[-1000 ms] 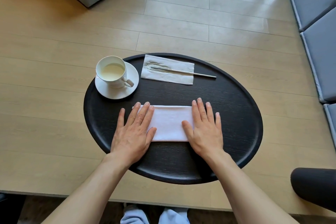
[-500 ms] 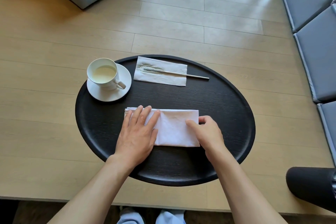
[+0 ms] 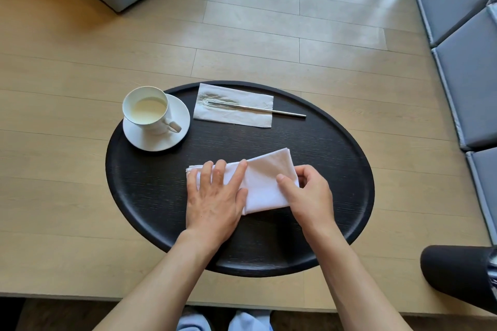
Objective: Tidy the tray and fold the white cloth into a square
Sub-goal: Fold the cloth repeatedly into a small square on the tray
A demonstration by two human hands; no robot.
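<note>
Cloth fold on tray, head view only.

We see the white cloth [image 3: 265, 185] lying near the middle of the black oval tray [image 3: 150, 196], which sits on a light wooden table [image 3: 53, 169]. Left hand [image 3: 215, 201] lies flat, fingers spread, pressing the cloth's left part down. Right hand [image 3: 309, 196] pinches the cloth's right edge between thumb and fingers, and that end is raised off the tray and tilted toward the left. At the tray's far left we note a white cup [image 3: 146, 110] of pale liquid on a saucer [image 3: 158, 140], the saucer overhanging the rim. Just right of it, a paper napkin [image 3: 234, 115] carries a thin metal utensil [image 3: 269, 110], whose handle end extends past the napkin's right edge.
</note>
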